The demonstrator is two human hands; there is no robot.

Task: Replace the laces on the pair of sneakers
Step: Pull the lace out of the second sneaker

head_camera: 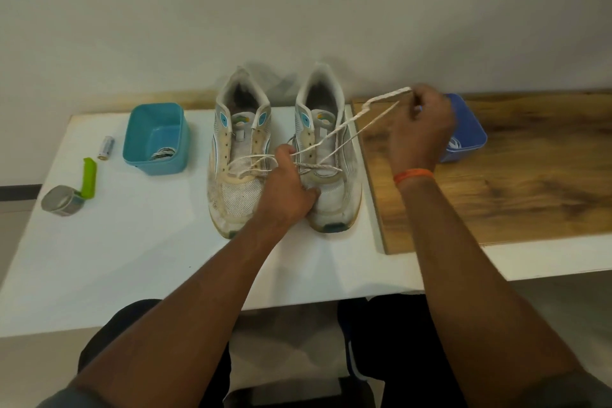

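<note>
White counter (139, 258), wall close behind it. Far left sit a tape roll (63, 200) and a green tool (89, 177), then a small battery (106, 148), then a teal tub (155, 137) with something small inside — too dim to name.

Left sneaker (236, 159): toe toward the person, lace threaded only through the lowest eyelets, its ends trailing loose across the tongue.

Left hand (286, 190) rests between the two shoes, pressing on the toe of the right sneaker (331, 156) to steady it; its fingers curl over the shoe and seem to catch a strand, though I cannot tell how firmly.

Right hand (420, 126) is raised toward the wall, fingers pinched shut on the white lace (361, 114), both strands drawn taut from the lower eyelets.

Judgement: the lace is being worked through the right sneaker, most eyelets still bare. Next move calls for slackening one strand and feeding its tip into an open eyelet, shoe held down.

Right of the shoes lies a wooden board (513, 175), its raised edge just beside the sneaker; a blue tub (467, 132) sits behind the right hand — little room there. Open counter lies in front.
</note>
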